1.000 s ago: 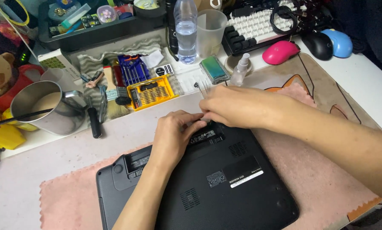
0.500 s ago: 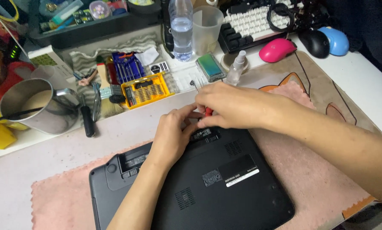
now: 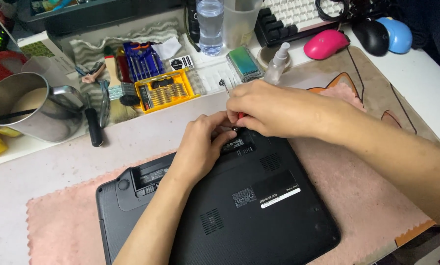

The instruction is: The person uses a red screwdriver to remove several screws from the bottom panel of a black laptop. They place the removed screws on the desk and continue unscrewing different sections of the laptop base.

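Observation:
A black laptop (image 3: 239, 206) lies upside down on a pink cloth (image 3: 63, 225). My left hand (image 3: 202, 147) rests on its far edge, fingers pressed beside a small panel. My right hand (image 3: 266, 108) is closed around a red-handled screwdriver (image 3: 240, 116) whose tip meets the laptop's far edge next to my left fingers. Most of the screwdriver is hidden in my fist.
Behind the laptop sit a yellow tray of screwdriver bits (image 3: 166, 93), a blue tool set (image 3: 141, 61), a steel mug (image 3: 28, 105), a water bottle (image 3: 211, 24), a small spray bottle (image 3: 277, 61), a keyboard (image 3: 303, 17) and a pink (image 3: 325, 45), a black (image 3: 372, 34) and a blue mouse (image 3: 399, 34).
The view has shifted slightly. Both hands stay at the laptop's far edge, and my right hand has turned a little around the screwdriver.

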